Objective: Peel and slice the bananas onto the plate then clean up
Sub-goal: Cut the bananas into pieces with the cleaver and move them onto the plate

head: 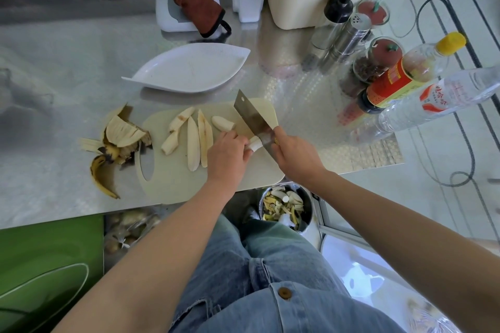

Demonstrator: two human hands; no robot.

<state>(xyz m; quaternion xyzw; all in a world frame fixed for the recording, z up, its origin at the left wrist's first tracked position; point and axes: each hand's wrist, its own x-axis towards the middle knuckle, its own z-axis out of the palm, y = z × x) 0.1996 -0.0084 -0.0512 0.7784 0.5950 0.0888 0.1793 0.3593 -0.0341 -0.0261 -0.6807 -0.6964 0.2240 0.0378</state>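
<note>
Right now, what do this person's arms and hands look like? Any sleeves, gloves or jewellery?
Both are bare. The left hand and right hand wear no gloves, and no rings show. The left forearm and right forearm carry no sleeve, watch or bracelet within the frame. Lower down, a blue denim garment with a brown button is worn.

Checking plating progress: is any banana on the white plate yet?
No, the white leaf-shaped plate holds nothing, while the peeled banana pieces all lie on the cutting board.
</note>
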